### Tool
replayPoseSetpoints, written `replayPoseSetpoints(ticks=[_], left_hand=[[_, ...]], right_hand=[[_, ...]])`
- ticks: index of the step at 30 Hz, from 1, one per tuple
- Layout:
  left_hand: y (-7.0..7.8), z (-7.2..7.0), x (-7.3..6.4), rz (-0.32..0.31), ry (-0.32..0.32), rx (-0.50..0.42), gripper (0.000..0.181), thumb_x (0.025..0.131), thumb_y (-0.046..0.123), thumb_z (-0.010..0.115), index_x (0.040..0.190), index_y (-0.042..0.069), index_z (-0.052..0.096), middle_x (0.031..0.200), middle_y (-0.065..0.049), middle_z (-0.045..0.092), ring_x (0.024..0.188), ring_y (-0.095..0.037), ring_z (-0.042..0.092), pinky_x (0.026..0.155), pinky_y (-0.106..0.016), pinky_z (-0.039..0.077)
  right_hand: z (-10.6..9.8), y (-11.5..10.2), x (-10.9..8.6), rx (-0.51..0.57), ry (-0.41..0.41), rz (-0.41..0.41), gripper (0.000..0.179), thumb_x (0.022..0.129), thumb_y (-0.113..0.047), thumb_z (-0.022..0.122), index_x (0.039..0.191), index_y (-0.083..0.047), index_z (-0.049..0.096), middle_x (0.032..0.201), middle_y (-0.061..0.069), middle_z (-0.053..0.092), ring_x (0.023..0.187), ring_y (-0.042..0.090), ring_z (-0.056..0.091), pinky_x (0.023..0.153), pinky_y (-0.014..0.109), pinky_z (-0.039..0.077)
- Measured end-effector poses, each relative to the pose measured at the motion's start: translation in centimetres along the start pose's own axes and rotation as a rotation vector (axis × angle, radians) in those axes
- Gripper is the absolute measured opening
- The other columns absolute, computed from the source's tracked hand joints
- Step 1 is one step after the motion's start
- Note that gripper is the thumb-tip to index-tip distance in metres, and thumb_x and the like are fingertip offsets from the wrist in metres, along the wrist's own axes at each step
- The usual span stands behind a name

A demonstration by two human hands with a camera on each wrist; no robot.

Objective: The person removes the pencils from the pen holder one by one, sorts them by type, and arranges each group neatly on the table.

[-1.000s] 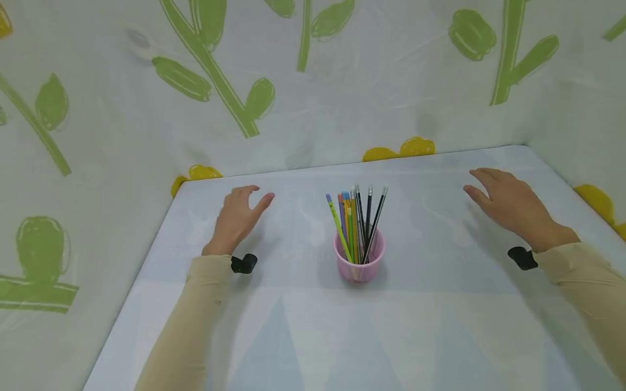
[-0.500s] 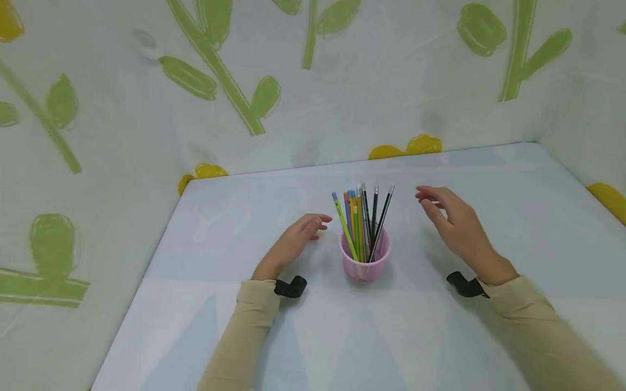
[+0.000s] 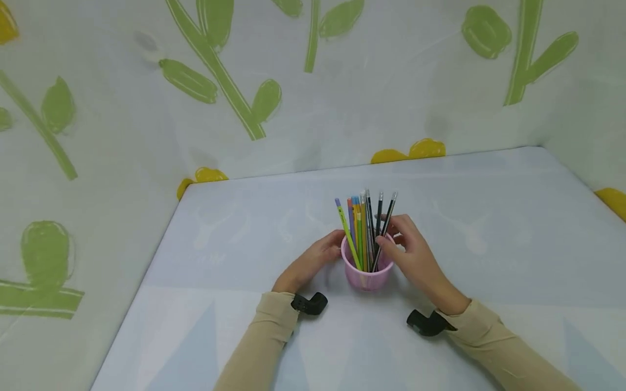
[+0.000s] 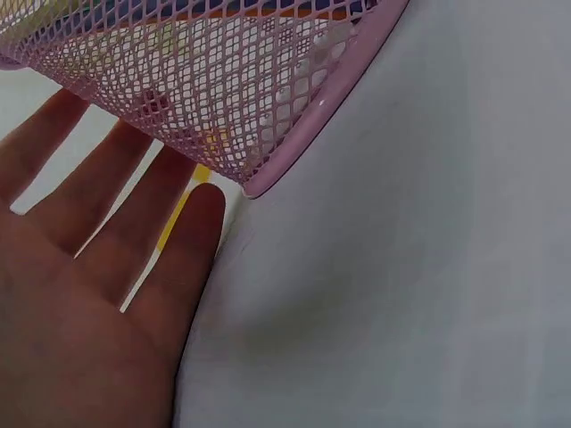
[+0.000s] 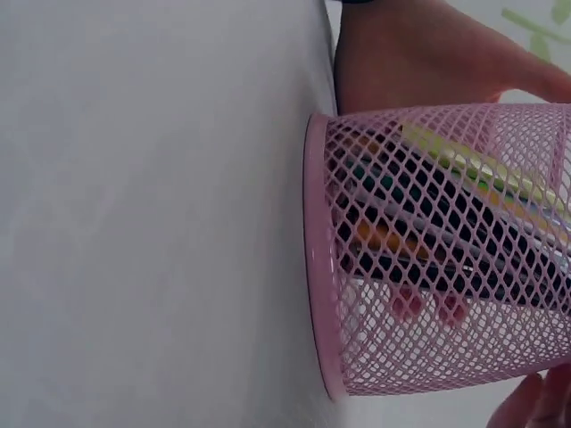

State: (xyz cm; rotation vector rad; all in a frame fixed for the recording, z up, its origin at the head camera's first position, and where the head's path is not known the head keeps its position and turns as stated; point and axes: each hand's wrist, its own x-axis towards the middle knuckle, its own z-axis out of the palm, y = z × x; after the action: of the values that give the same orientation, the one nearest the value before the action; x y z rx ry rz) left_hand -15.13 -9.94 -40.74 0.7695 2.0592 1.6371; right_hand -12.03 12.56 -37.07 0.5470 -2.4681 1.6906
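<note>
The pink mesh cup [image 3: 369,281] stands upright on the table [image 3: 352,353]. Left of it, the left hand [image 3: 312,262] has straight fingers; right of it, the right hand [image 3: 419,265] curves by the black pencils [image 3: 390,209] inside, any pinch unclear. Uneven pushing might tip it, spilling pencils.

Long, plain beige sleeves cover both arms, the left sleeve [image 3: 261,345] fairly smooth, the right sleeve [image 3: 506,350] creased near its wide cuff; at each wrist sits a small black elbow-shaped unit, left unit [image 3: 311,304] and right unit [image 3: 426,323] alike; the hands [image 3: 309,264] are bare.
</note>
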Motion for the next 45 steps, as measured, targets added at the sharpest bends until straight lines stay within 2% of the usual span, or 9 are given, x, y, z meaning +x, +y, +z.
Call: replayPoseSetpoints(ticks=[2, 5, 10, 16, 21, 26, 36, 41, 45], left_hand=[[0.1, 0.3, 0.1, -0.012, -0.034, 0.005, 0.087, 0.072, 0.069, 0.05, 0.138, 0.016, 0.029, 0.134, -0.001, 0.041, 0.122, -0.014, 0.038, 0.1, -0.033, 0.03], [0.8, 1.0, 0.2, -0.01, -0.094, -0.05, 0.086, 0.072, 0.045, 0.069, 0.14, 0.027, 0.021, 0.132, 0.004, 0.041, 0.119, -0.011, 0.04, 0.099, -0.031, 0.031], [2.6, 2.1, 0.0, -0.005, -0.105, -0.133, 0.094, 0.068, 0.007, 0.076, 0.139, 0.03, 0.018, 0.127, 0.006, 0.045, 0.114, -0.011, 0.045, 0.096, -0.029, 0.034], [3.2, 2.6, 0.0, -0.028, -0.073, -0.091, 0.089, 0.066, 0.008, 0.077, 0.136, 0.028, 0.026, 0.126, 0.009, 0.045, 0.113, -0.009, 0.045, 0.096, -0.027, 0.034], [3.0, 2.6, -0.1, -0.049, -0.032, -0.081, 0.085, 0.066, 0.009, 0.077, 0.134, 0.022, 0.029, 0.124, 0.001, 0.049, 0.109, -0.01, 0.048, 0.095, -0.028, 0.036], [3.1, 2.5, -0.2, -0.069, 0.019, -0.038, 0.081, 0.066, 0.01, 0.076, 0.133, 0.015, 0.031, 0.121, -0.001, 0.05, 0.106, -0.009, 0.049, 0.094, -0.029, 0.037], [3.0, 2.6, -0.1, -0.065, 0.049, -0.002, 0.077, 0.065, 0.014, 0.079, 0.129, 0.022, 0.036, 0.115, 0.007, 0.053, 0.105, -0.009, 0.05, 0.094, -0.029, 0.036], [2.9, 2.4, -0.1, -0.072, 0.064, 0.024, 0.075, 0.067, 0.015, 0.078, 0.128, 0.021, 0.034, 0.114, 0.006, 0.053, 0.105, -0.01, 0.049, 0.094, -0.029, 0.036], [2.8, 2.6, -0.2, -0.082, 0.089, 0.033, 0.075, 0.068, 0.017, 0.077, 0.129, 0.022, 0.034, 0.114, 0.008, 0.052, 0.105, -0.009, 0.049, 0.094, -0.029, 0.035]], right_hand=[[0.0, -0.8, 0.0, 0.034, -0.022, 0.022, 0.026, 0.09, -0.012, 0.051, 0.115, -0.006, 0.053, 0.108, 0.005, 0.045, 0.095, 0.014, 0.041, 0.078, 0.025, 0.041], [-0.1, -1.6, 0.0, 0.086, -0.071, 0.063, 0.024, 0.091, -0.011, 0.048, 0.114, -0.003, 0.054, 0.106, 0.009, 0.044, 0.096, 0.016, 0.039, 0.077, 0.025, 0.04], [0.0, -0.7, 0.2, 0.124, -0.103, 0.07, 0.025, 0.091, -0.014, 0.05, 0.114, -0.007, 0.058, 0.104, 0.006, 0.045, 0.1, 0.015, 0.043, 0.079, 0.026, 0.041], [0.2, 1.3, 0.0, 0.13, -0.071, 0.065, 0.017, 0.09, -0.02, 0.052, 0.098, -0.01, 0.064, 0.107, -0.002, 0.048, 0.104, 0.013, 0.044, 0.079, 0.024, 0.043], [0.0, 0.7, -0.3, 0.169, -0.053, 0.028, 0.018, 0.091, -0.015, 0.051, 0.094, -0.002, 0.063, 0.105, 0.002, 0.046, 0.104, 0.014, 0.042, 0.081, 0.023, 0.041], [-0.1, -0.7, -0.4, 0.219, 0.022, -0.011, 0.022, 0.093, -0.01, 0.044, 0.098, 0.006, 0.059, 0.099, 0.007, 0.044, 0.078, 0.016, 0.041, 0.062, 0.023, 0.036], [0.0, 2.0, 0.2, 0.844, 0.013, -0.029, 0.025, 0.097, -0.011, 0.033, 0.11, 0.003, 0.05, 0.09, 0.011, 0.055, 0.068, 0.014, 0.048, 0.052, 0.02, 0.042], [-0.2, 2.9, 0.5, 1.256, -0.004, 0.112, 0.027, 0.098, -0.02, 0.03, 0.117, -0.007, 0.045, 0.087, 0.01, 0.06, 0.061, 0.016, 0.054, 0.055, 0.023, 0.046], [-0.6, 3.8, 0.3, 1.483, 0.021, 0.225, 0.027, 0.098, -0.023, 0.034, 0.121, -0.012, 0.043, 0.085, 0.008, 0.061, 0.06, 0.016, 0.054, 0.056, 0.024, 0.047]])
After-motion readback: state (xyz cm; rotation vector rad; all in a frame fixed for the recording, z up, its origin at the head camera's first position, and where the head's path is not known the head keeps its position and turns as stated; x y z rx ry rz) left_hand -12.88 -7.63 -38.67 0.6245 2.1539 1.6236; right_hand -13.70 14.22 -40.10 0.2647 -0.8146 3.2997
